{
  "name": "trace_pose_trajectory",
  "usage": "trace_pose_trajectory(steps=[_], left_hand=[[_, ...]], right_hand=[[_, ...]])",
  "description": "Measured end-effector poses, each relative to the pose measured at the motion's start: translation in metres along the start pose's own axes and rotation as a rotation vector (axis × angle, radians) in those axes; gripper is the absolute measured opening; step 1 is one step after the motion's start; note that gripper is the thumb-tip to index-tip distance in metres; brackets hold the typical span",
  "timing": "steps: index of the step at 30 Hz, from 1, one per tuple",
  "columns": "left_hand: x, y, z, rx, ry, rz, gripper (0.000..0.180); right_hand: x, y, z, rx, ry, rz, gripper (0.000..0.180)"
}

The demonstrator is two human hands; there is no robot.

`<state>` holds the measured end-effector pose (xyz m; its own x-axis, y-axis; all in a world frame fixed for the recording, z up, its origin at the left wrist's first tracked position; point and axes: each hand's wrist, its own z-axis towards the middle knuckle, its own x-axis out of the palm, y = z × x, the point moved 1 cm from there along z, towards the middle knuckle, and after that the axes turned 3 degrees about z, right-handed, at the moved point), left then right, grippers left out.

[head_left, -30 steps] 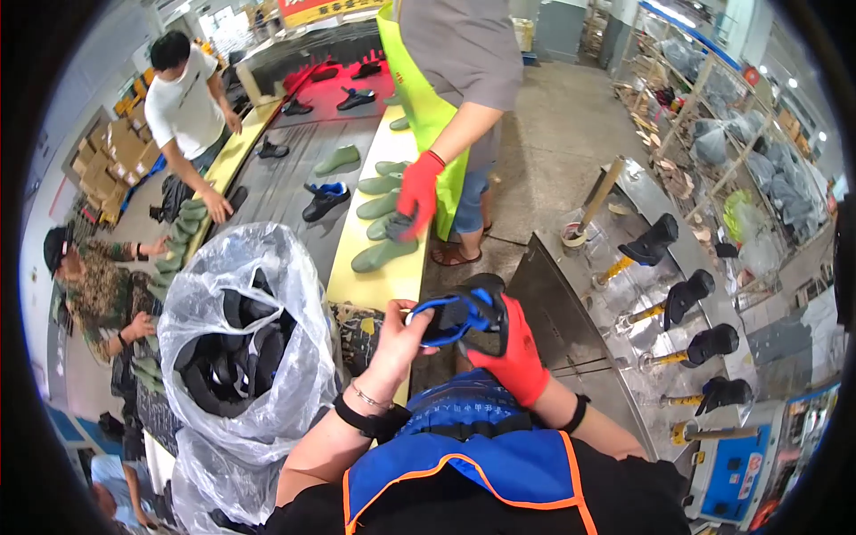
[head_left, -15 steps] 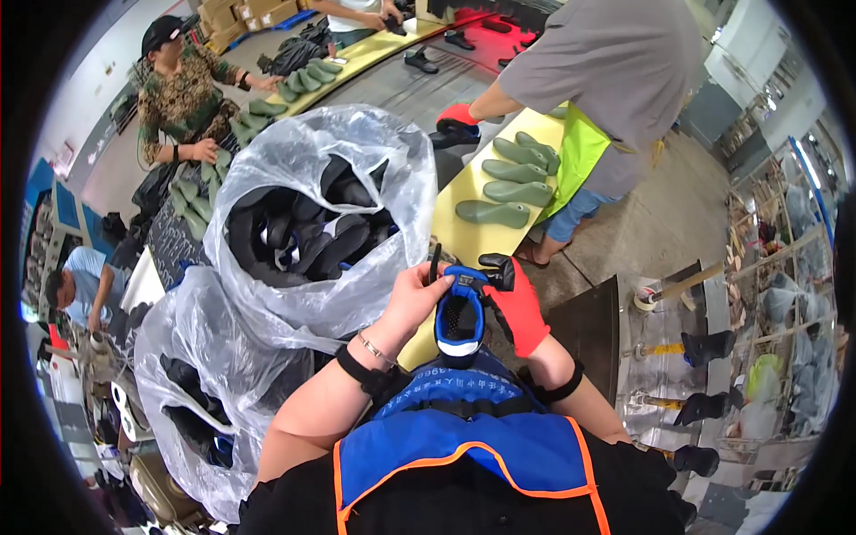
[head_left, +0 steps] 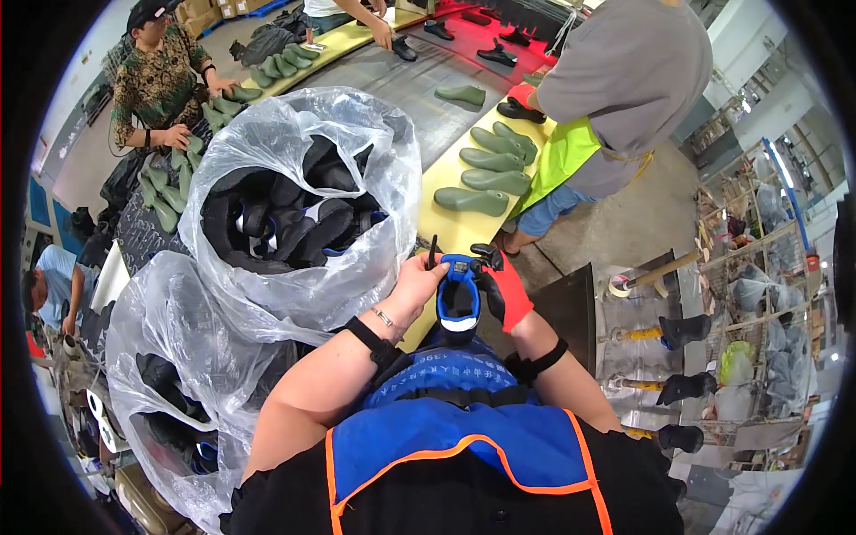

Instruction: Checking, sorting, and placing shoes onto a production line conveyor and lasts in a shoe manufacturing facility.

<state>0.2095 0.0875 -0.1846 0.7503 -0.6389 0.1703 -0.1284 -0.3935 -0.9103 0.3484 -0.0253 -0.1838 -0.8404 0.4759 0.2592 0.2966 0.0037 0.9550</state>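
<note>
In front of my apron, I hold a black shoe upper [head_left: 458, 314] with a bright blue lining and a white band at its near end, its opening facing up. My bare left hand [head_left: 415, 278] pinches the far left edge of the blue part. A thin dark stick-like piece [head_left: 433, 251] stands up by those fingers; whether they grip it is unclear. On the other side, my right hand [head_left: 505, 290], in a red and black glove, is closed on the upper's right edge, with its fingertips partly hidden.
Left of my hands stands a clear plastic bag [head_left: 392, 169] full of dark uppers, with a second bag [head_left: 169, 312] nearer. Green shoe lasts [head_left: 473, 201] lie on the yellow bench strip [head_left: 437, 234]. A co-worker in grey [head_left: 624, 89] stands at the far right, others farther left.
My hands keep their hold on the upper, while the whole view has shifted slightly. The grey-shirted co-worker's gloved hand has moved right, and a green last now shows on the dark conveyor.
</note>
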Motion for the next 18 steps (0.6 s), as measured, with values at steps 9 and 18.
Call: trace_pose_trajectory(steps=[9, 18], left_hand=[[0.003, 0.013, 0.01, -0.012, 0.014, 0.035, 0.007], [0.002, 0.021, 0.02, 0.145, 0.156, 0.17, 0.011]], right_hand=[[-0.01, -0.011, 0.0, 0.021, 0.023, 0.106, 0.032], [-0.003, 0.03, -0.015, 0.065, 0.186, 0.137, 0.029]])
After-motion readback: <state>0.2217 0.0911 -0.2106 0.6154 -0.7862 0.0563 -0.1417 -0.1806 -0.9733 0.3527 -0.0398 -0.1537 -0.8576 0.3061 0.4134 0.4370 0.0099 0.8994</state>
